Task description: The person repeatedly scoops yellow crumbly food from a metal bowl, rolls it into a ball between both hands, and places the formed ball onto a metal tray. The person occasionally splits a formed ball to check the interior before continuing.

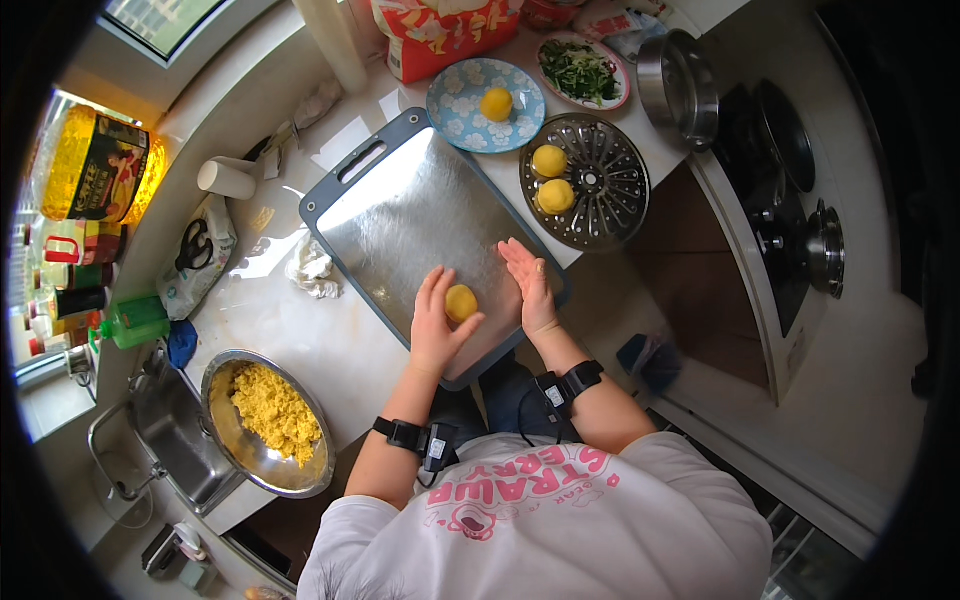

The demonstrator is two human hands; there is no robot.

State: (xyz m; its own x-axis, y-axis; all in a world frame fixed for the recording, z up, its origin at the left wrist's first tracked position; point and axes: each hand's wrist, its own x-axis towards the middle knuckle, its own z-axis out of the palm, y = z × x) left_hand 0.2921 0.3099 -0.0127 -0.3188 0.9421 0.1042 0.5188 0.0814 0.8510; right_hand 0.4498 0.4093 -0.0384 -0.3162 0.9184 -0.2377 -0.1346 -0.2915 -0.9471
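Observation:
My left hand [433, 330] curves around a yellow dough ball [461, 303], thumb on one side and fingers on the other. The ball is over the lower part of a metal-faced cutting board [420, 217] with a grey rim; whether it rests on the board, I cannot tell. Apart from the ball, to its right, my right hand [534, 289] is held up with the fingers extended and nothing in it. Two more dough balls [552, 178] sit on a perforated metal steamer rack [611, 180]. Another dough ball [496, 104] lies on a blue floral plate [457, 127].
A steel bowl [319, 480] of crumbly yellow dough [274, 412] stands left, by the sink [176, 435]. Crumpled tissue [311, 268] lies beside the board. Farther off are a plate of chopped greens [581, 71], a steel pot [679, 90] and black-handled scissors [195, 246]. The stove [772, 225] is right.

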